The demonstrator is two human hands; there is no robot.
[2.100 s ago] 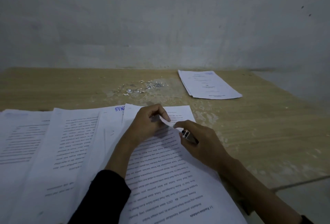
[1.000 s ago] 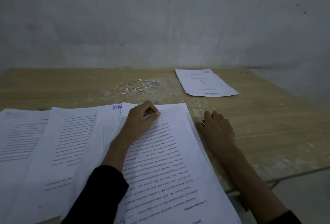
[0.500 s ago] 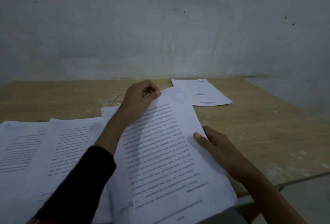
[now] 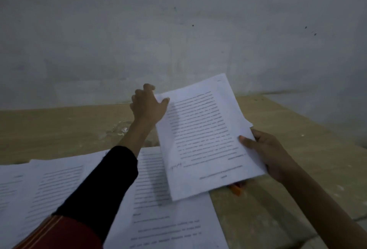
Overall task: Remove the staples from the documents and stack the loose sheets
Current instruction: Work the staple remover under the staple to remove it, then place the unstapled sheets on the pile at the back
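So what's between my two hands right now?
In the head view, the lifted sheets span the gap: the left hand grips their far left corner, the right hand their right edge.

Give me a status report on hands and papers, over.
Left hand pinches far corner of the sheets; right hand grips their right edge. Sheets held up over the spread documents. Small orange object on the table beneath them.

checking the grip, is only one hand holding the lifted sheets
No, the left hand grips the far corner of the lifted sheets while the right hand holds their right edge.
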